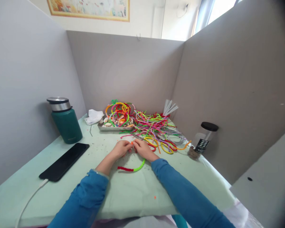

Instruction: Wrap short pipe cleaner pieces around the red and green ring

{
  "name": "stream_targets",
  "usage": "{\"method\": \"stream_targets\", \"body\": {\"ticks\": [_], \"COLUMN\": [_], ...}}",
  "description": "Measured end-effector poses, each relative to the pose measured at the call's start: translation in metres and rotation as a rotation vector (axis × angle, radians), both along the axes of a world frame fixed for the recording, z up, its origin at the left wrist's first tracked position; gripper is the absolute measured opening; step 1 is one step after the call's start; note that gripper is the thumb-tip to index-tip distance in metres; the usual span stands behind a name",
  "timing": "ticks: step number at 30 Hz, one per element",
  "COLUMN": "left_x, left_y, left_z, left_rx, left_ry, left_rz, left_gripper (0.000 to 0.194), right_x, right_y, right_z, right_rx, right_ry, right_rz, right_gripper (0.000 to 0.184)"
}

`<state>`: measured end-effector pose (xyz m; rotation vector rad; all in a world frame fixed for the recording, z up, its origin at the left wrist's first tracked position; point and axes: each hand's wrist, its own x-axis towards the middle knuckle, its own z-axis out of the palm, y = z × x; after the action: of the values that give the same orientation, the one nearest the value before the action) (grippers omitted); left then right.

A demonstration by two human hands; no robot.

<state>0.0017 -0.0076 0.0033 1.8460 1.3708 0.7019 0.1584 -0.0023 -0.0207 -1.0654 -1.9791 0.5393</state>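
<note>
My left hand (122,148) and my right hand (142,149) meet over the middle of the table, fingertips pinched together. Between them shows a small bit of orange pipe cleaner (132,144); the rest of it is hidden by my fingers. From beneath my right hand curves a fuzzy strip, bright green and then dark red (125,169), lying on the cloth. I cannot tell whether it joins the orange bit. Just beyond my hands lie scissors (136,136), partly covered, and a large tangle of coloured pipe cleaners (152,125).
A metal tray (116,128) holds small pieces and looped pipe-cleaner rings (120,110). At left stand a green bottle (66,125) and a phone (64,162) on a cable. A clear jar with a black lid (203,141) is at right. Grey partitions (125,66) enclose the table.
</note>
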Motion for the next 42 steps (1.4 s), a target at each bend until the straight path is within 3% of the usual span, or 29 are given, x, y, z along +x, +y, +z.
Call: {"method": "stream_targets", "body": {"ticks": [18, 29, 42], "left_x": [0.002, 0.002, 0.001], "left_y": [0.002, -0.002, -0.002], "left_z": [0.0, 0.008, 0.008], "left_rx": [-0.118, -0.291, -0.281], "left_ry": [-0.126, -0.326, -0.334], "left_rz": [0.104, 0.137, 0.12], "left_gripper": [0.039, 0.025, 0.029], "right_x": [0.001, 0.0, -0.001], "right_y": [-0.005, -0.01, -0.01], "right_z": [0.002, 0.005, 0.005], "right_rx": [0.025, 0.095, 0.083], "right_ry": [0.014, -0.033, -0.022], "right_rz": [0.01, 0.024, 0.022], "right_gripper": [0.024, 0.022, 0.022]}}
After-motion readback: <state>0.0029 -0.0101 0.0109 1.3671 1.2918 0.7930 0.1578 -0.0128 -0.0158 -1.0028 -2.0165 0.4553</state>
